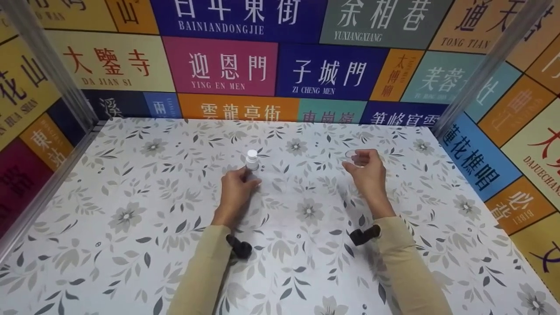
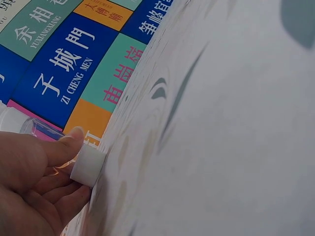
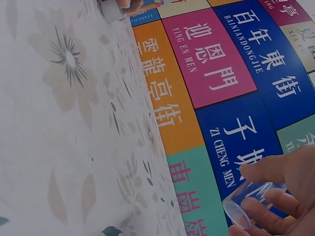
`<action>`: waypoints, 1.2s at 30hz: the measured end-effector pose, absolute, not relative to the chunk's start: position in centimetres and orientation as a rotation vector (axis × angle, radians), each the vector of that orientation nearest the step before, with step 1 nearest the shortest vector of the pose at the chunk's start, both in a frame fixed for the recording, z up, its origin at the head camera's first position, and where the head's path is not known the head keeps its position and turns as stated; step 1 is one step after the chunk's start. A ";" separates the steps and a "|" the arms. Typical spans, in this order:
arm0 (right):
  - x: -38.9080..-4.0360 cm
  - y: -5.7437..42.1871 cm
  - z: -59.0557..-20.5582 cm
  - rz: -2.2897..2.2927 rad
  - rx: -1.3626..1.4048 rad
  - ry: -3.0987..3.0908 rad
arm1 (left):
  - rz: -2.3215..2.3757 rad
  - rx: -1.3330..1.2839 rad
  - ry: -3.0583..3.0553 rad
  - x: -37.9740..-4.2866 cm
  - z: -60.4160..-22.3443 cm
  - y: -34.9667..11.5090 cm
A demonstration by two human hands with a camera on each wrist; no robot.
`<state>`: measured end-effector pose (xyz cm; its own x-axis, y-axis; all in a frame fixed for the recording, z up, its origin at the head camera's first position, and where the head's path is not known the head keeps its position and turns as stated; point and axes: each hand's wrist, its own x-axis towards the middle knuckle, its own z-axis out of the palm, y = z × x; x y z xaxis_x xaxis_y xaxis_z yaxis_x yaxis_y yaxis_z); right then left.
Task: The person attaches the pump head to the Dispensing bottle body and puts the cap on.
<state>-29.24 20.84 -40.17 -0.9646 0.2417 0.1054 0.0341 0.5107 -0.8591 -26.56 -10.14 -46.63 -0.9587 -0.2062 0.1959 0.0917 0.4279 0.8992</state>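
Observation:
My left hand [image 1: 236,188] grips a small bottle [image 1: 252,161] near the middle of the table. The bottle has a white top, a clear middle and a white lower end; it stands upright with that end at the tabletop. In the left wrist view, the thumb and fingers curl round the lower part of the bottle [image 2: 88,166]. Off to the right, my right hand [image 1: 369,173] holds a clear, round-rimmed plastic cup or cover [image 3: 241,206] between thumb and fingers. It is raised above the table, its rim tilted down toward the table surface.
A white tablecloth [image 1: 175,271] with grey leaves and flowers covers the table. Behind it stands a wall of coloured panels [image 1: 218,65] with lettering. Clear upright posts [image 1: 61,65] rise at the back corners.

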 end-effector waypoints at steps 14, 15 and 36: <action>-28.8 18.0 -40.1 1.501 -0.018 -2.528 | -1.595 0.129 -2.416 -26.5 -46.8 -10.1; -28.7 17.8 -40.0 1.490 -0.002 -2.536 | -1.580 0.125 -2.418 -26.6 -46.7 -10.1; -28.0 14.2 -38.4 1.534 0.107 -2.501 | -1.558 0.119 -2.435 -26.7 -46.7 -10.2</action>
<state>-27.97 14.23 -38.42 -0.9764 0.0448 0.2113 -0.1681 0.4570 -0.8734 -26.69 -10.20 -46.70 -0.9659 -0.2006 0.1635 0.0644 0.4257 0.9026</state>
